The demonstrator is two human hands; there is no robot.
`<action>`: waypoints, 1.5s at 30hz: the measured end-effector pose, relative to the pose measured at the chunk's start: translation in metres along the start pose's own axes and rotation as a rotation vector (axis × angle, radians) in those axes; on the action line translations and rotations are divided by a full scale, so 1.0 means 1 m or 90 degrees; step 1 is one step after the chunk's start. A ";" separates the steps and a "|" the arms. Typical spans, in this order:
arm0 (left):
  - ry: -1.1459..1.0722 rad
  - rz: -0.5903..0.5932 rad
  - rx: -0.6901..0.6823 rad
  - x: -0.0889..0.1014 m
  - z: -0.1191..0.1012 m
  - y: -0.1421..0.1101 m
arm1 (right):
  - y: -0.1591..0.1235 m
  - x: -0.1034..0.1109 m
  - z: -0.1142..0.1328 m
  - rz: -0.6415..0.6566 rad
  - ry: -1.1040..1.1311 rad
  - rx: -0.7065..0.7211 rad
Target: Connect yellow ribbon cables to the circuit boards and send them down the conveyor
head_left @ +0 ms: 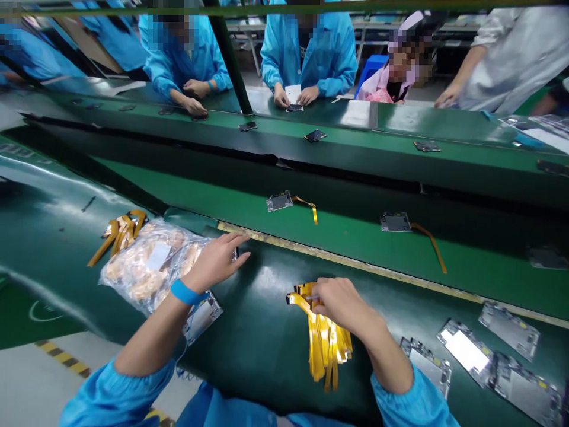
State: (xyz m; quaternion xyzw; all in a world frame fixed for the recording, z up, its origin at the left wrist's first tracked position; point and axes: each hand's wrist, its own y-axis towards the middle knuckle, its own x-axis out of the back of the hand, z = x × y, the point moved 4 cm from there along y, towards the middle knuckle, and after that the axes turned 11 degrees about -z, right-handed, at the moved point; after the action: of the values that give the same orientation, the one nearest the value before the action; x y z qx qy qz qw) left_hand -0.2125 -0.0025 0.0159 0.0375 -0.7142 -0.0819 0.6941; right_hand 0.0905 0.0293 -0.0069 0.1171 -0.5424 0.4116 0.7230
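Observation:
My left hand reaches over the right end of a clear plastic bag, fingers stretched out and thumb apart. A small dark-and-silver edge shows between thumb and fingers; what it belongs to is hidden. Under my left wrist, with its blue band, lies a circuit board. My right hand is closed, its fingertips at the connector end of an orange flex cable. Beneath it a fanned bundle of orange flex cables rests on the green bench. The fingertips are partly hidden.
Several circuit boards lie at the right. Loose flex cables sit beyond the bag. Past a wooden edge strip, the green belt carries boards with cables attached. Across a raised divider, co-workers in blue handle parts.

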 end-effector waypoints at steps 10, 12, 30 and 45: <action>0.135 0.133 0.017 -0.003 0.021 -0.035 | -0.001 0.003 0.007 0.006 -0.064 -0.018; 0.153 0.159 0.019 -0.002 0.019 -0.033 | -0.001 0.003 0.009 0.024 -0.068 -0.023; 0.063 0.127 -0.046 0.006 0.015 -0.018 | 0.009 -0.020 0.031 -0.070 -0.011 0.059; -0.029 0.107 -0.210 -0.006 -0.068 0.019 | 0.007 -0.013 0.026 -0.075 0.057 0.070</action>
State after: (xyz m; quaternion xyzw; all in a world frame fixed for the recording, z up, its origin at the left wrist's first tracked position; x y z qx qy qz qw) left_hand -0.1432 0.0127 0.0150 -0.1382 -0.7072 -0.1407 0.6790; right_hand 0.0661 0.0115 -0.0106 0.1698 -0.4779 0.4025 0.7621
